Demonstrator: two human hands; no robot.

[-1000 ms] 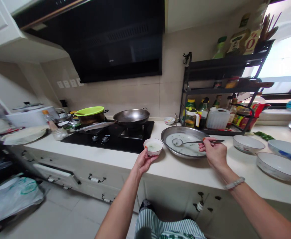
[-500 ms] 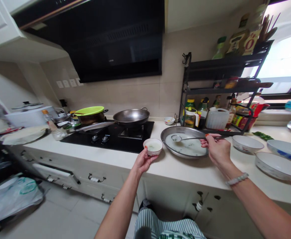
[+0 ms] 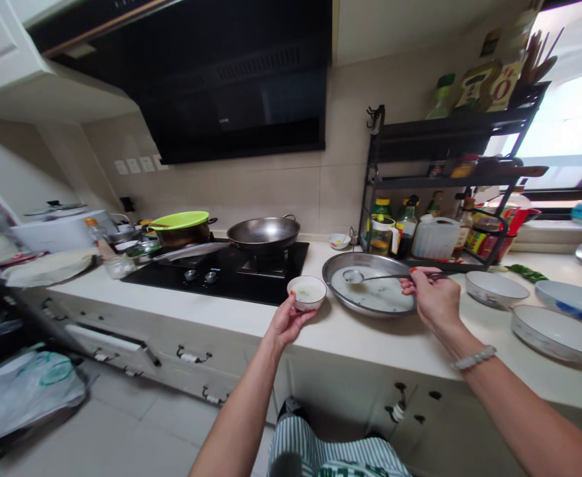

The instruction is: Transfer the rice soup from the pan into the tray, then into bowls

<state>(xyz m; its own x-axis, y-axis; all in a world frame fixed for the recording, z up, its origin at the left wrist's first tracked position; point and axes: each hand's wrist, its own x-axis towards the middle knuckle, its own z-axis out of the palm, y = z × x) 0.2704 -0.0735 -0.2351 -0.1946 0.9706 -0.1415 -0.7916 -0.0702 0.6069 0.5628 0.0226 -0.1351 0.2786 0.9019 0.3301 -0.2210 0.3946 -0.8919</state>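
Note:
Thumb at the rim and fingers underneath, my left hand (image 3: 290, 319) grips a small bowl (image 3: 311, 305) of whitish soup with green bits, at the counter's front edge. My right hand (image 3: 435, 298) is closed on the dark handle of a ladle (image 3: 385, 276). The ladle's round head is at the surface of the milky soup (image 3: 370, 295) on the left side of a wide metal basin (image 3: 343, 306). That basin rests on the white counter, just right of the small bowl.
Left of the basin, a wok (image 3: 264, 232) sits on the black gas stove (image 3: 211, 288), beside a pot with a green colander (image 3: 179, 220). Several bowls (image 3: 559, 331) stand at the right. A black rack (image 3: 435, 182) with bottles is behind the basin.
Almost nothing differs. Both hands keep their holds on the small bowl and the ladle, and the view has shifted very slightly.

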